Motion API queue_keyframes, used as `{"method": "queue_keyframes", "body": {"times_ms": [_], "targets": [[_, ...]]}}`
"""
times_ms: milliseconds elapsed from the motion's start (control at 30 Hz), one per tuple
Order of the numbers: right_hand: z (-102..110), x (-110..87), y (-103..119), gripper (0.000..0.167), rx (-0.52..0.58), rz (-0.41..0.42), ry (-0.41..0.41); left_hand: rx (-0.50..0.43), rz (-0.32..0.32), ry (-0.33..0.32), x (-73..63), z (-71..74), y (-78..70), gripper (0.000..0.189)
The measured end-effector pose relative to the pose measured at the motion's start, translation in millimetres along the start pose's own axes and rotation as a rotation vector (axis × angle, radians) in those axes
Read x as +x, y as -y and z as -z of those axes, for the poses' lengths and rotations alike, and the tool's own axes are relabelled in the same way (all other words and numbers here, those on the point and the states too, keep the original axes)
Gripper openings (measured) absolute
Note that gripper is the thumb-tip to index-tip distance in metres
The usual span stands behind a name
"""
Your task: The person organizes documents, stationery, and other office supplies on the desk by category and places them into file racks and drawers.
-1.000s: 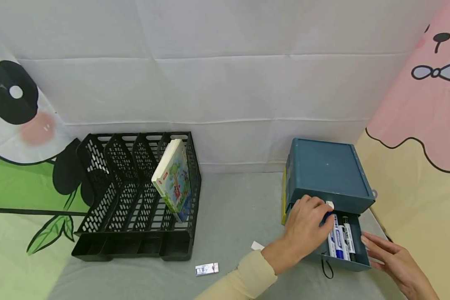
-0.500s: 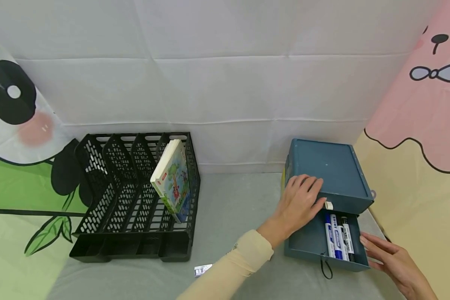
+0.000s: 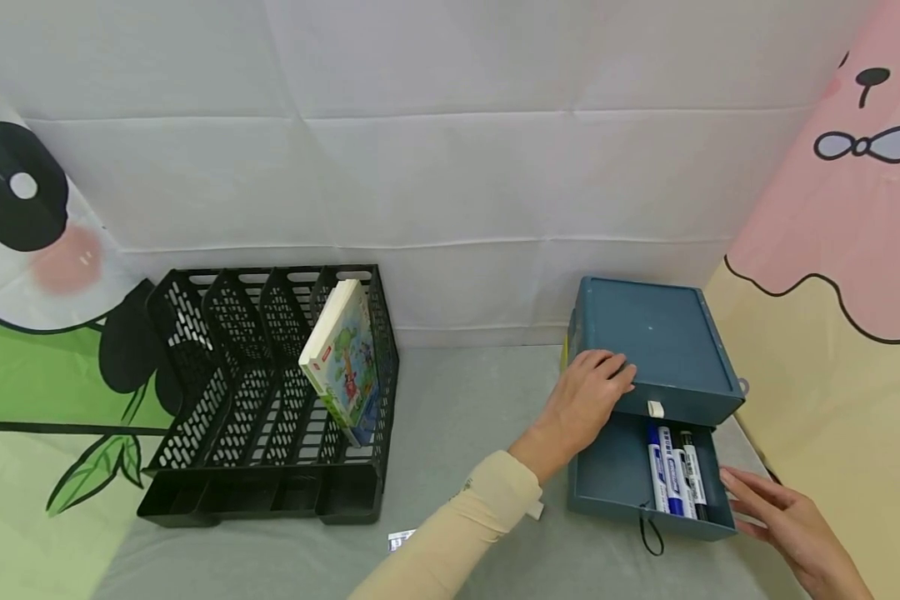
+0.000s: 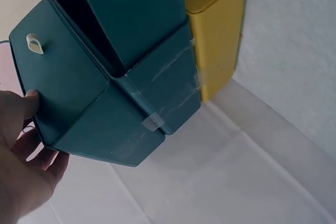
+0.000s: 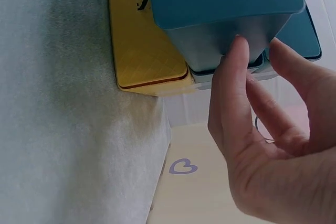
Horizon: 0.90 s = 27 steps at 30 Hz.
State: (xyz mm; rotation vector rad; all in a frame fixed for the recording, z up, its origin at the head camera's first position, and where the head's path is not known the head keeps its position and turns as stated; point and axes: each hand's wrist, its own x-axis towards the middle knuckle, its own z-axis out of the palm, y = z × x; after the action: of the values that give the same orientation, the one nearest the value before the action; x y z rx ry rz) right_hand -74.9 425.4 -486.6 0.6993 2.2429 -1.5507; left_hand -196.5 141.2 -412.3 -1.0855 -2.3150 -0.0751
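A blue two-tier drawer box point(image 3: 645, 329) stands at the right in the head view, its lower drawer point(image 3: 607, 471) pulled out. Several whiteboard markers point(image 3: 675, 475) lie along that drawer's right side. My left hand point(image 3: 585, 400) grips the upper tier's front left edge; in the left wrist view, the thumb point(image 4: 30, 103) lies on its front face, below a white pull tab point(image 4: 34, 43). Extended fingers of my right hand point(image 3: 798, 529) touch the lower drawer's right wall near its front corner. The right wrist view shows these fingertips point(image 5: 240, 43) against the drawer.
A black perforated file rack point(image 3: 270, 400) stands at the left, with books point(image 3: 348, 358) leaning in its rightmost slot. A small printed packet point(image 3: 399, 540) lies by my left sleeve, which partly covers it. A yellow box point(image 4: 218, 30) adjoins the drawer box. A black loop point(image 3: 651, 533) hangs from the drawer.
My left hand has left the markers in the lower drawer and moved up and left to the upper tier's edge. A blue-capped marker once at its fingers lies in the drawer. My right hand stays put.
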Motion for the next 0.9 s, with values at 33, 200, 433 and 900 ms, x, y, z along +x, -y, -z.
{"method": "queue_keyframes", "body": {"times_ms": [33,200,433,900], "targets": [[-0.6,-1.5,-0.2,0.084,-0.006,0.003,-0.007,-0.001,-0.001,0.005,-0.6,0.3,0.1,0.030],[-4.0,-13.7,-1.8,0.086,0.014,0.011,-0.067,0.005,0.003,0.013,-2.3,0.5,0.3,0.031],[-7.3,-36.0,-2.2,0.089,-0.032,0.037,-0.174,0.007,0.020,0.019,-2.0,0.4,-1.3,0.032],[-32.0,-71.7,-5.7,0.066,0.007,-0.009,-0.174,0.014,0.022,0.005,-3.1,0.2,-2.1,0.031]]}}
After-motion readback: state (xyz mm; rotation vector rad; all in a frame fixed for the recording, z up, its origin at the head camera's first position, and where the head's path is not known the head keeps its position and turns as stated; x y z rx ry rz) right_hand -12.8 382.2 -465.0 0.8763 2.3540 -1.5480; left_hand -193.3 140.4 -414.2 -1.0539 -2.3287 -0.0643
